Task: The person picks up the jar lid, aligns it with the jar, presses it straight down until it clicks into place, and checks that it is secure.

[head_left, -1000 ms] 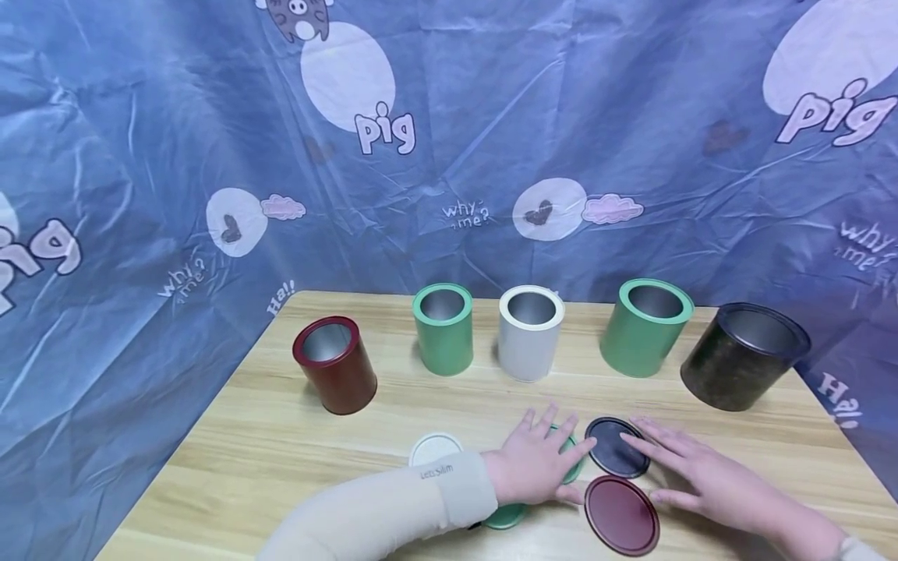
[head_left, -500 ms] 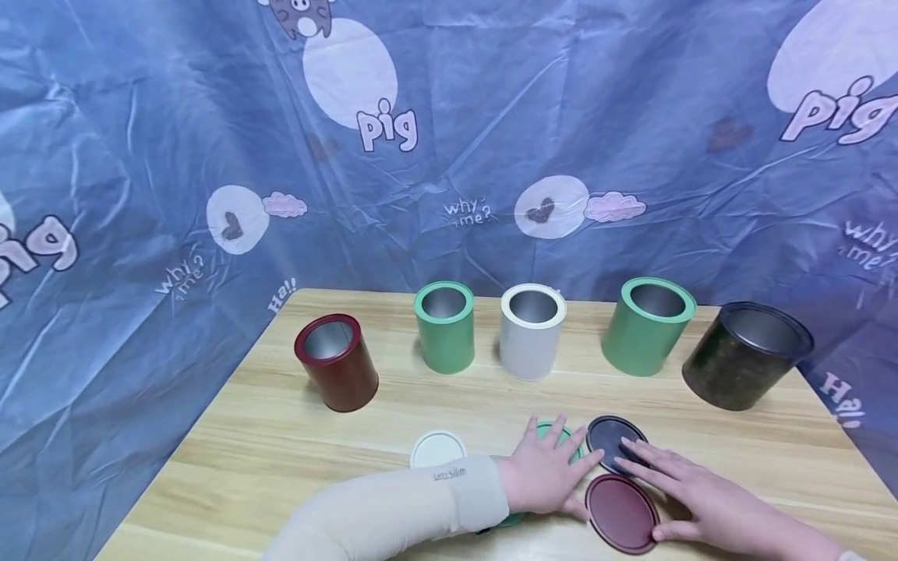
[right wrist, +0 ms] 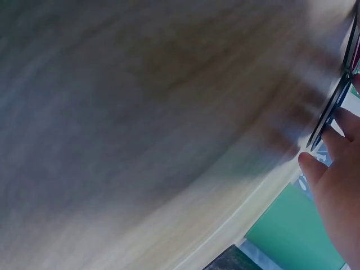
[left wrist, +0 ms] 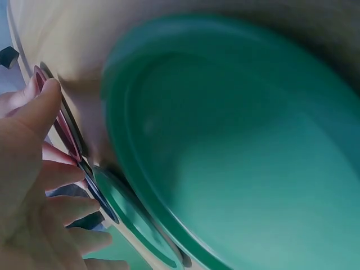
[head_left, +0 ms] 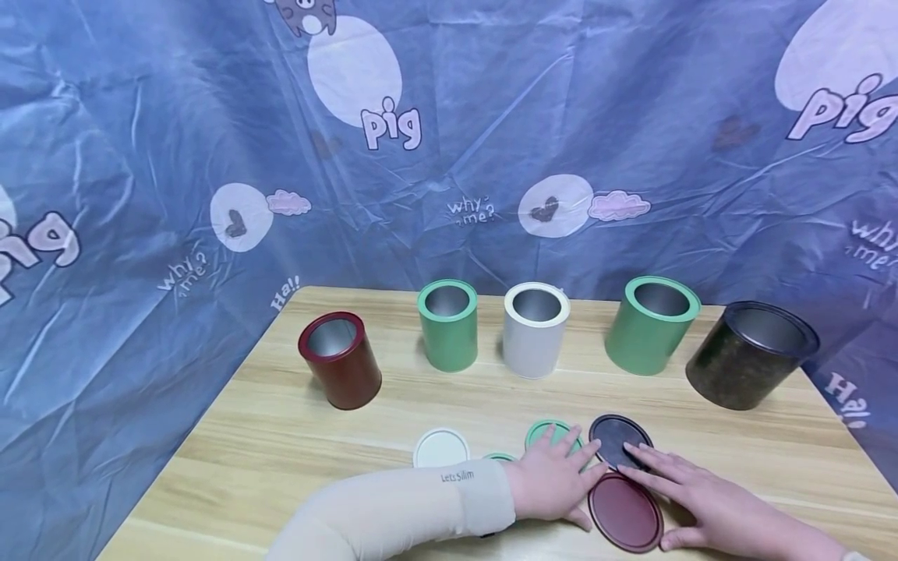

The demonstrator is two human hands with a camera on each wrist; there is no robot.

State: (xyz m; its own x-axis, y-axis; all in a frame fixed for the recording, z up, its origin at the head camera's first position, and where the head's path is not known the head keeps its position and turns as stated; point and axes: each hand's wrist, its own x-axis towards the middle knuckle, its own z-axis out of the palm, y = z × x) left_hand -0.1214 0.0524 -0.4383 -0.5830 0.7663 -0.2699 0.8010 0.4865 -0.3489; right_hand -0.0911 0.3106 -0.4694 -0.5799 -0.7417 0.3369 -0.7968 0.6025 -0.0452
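Observation:
My left hand (head_left: 554, 483) is spread, its fingers extended over a green lid (head_left: 553, 430), with fingertips near the dark red lid (head_left: 624, 513). My right hand (head_left: 705, 499) reaches from the right with extended fingers. Its fingertips overlap the black lid (head_left: 617, 436), and its thumb lies at the red lid's right edge. The red and black lids lie close together between the hands. Another green lid (left wrist: 225, 146) fills the left wrist view, mostly hidden by my left arm in the head view. A white lid (head_left: 440, 448) lies left of it.
Behind the lids, open cans stand on the wooden table (head_left: 281, 460): a dark red can (head_left: 351, 374), a green can (head_left: 451, 343), a white can (head_left: 532, 348), a second green can (head_left: 641, 343) and a black can (head_left: 737, 374). A blue curtain (head_left: 245, 140) hangs behind.
My left hand has moved right and slightly nearer, uncovering more of the far green lid. My right hand has shifted nearer, its thumb now at the red lid's edge. The cans stay put.

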